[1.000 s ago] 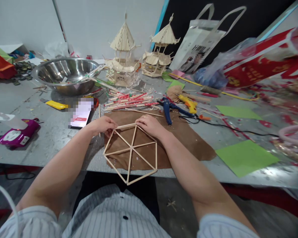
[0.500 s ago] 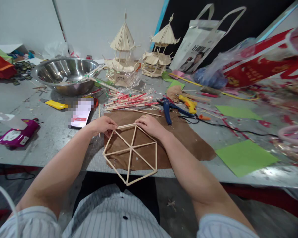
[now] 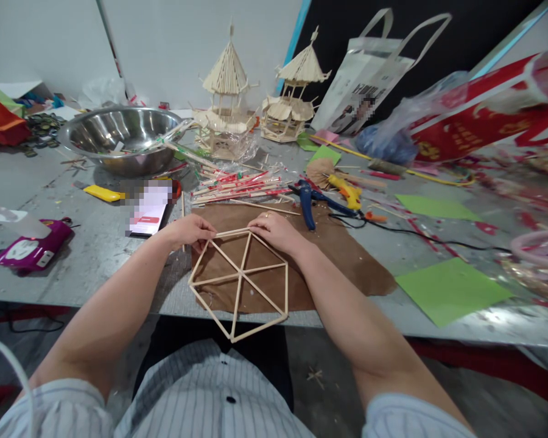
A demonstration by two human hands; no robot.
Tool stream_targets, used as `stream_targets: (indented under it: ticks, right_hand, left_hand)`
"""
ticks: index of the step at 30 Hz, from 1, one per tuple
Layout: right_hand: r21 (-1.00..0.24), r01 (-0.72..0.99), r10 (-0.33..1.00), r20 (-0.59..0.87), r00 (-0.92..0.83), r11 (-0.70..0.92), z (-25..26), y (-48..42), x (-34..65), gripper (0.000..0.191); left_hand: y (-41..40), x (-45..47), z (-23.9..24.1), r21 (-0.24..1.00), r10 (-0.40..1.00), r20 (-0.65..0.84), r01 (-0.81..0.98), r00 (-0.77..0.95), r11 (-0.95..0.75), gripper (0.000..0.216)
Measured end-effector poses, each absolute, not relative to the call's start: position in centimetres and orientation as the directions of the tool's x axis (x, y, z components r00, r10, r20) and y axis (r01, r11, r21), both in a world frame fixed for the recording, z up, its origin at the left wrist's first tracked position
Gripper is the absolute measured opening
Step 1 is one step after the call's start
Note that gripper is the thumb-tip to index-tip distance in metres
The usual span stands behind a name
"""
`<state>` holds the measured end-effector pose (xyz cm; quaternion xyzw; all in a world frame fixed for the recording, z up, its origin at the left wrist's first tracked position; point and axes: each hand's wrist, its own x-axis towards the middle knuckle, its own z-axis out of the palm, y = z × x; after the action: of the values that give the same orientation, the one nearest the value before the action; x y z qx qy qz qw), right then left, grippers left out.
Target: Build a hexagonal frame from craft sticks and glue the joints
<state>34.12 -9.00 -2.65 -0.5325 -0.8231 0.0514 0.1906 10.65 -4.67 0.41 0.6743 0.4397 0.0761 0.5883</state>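
A six-sided frame of thin wooden sticks [image 3: 240, 273], with spokes meeting at its middle, is between my two hands. My left hand [image 3: 192, 231] pinches its far left corner, fingers closed on the stick. At the far right corner, my right hand [image 3: 270, 230] has its fingertips closed on the frame too. Along the far side between the hands, two sticks seem to lie side by side. The frame's near corner reaches out past the table edge. Beneath it lies a brown cloth [image 3: 347, 267].
Wrapped sticks [image 3: 242, 185], blue pliers [image 3: 307, 207] and a yellow glue gun [image 3: 347, 190] lie beyond the cloth. Left are a phone [image 3: 151, 207], yellow cutter [image 3: 103, 193] and steel basin [image 3: 119, 131]. Two stick pagodas [image 3: 228, 91] stand behind. Green paper [image 3: 454, 291] lies right.
Both hands keep their hold at the far corners. The near corner of the stick frame has shifted very slightly left; little else differs.
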Motion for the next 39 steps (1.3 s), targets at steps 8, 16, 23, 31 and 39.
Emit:
stream_targets:
  ticks: [8,16,23,31,39]
  right_hand:
    - [-0.266,0.859,0.889,0.273,-0.368,0.437,-2.8,-9.0,34.2,0.025]
    - [-0.290,0.852,0.880,0.335,-0.337,0.436,-2.9,-8.9,34.3,0.023]
    - [-0.367,0.852,0.829,0.544,-0.129,0.374,-2.7,-9.3,34.8,0.024]
    - [-0.343,0.869,0.734,0.678,-0.035,0.358,-2.1,-9.5,35.1,0.025]
    - [-0.181,0.916,0.740,0.654,-0.159,0.357,-1.8,-10.2,34.0,0.024]
  left_hand:
    - [-4.7,10.7,0.5,0.861,0.694,-0.411,0.502,0.591,0.083,0.017]
    - [-4.6,10.5,0.3,0.892,0.648,-0.392,0.443,0.653,0.092,0.030]
    - [-4.9,10.6,1.3,0.907,0.733,-0.367,0.395,0.573,0.145,0.041]
    - [-4.2,10.7,0.6,0.967,0.891,-0.201,0.230,0.407,0.113,0.026]
    - [-4.5,10.8,-0.3,0.432,0.805,0.563,0.765,0.184,-0.477,0.029]
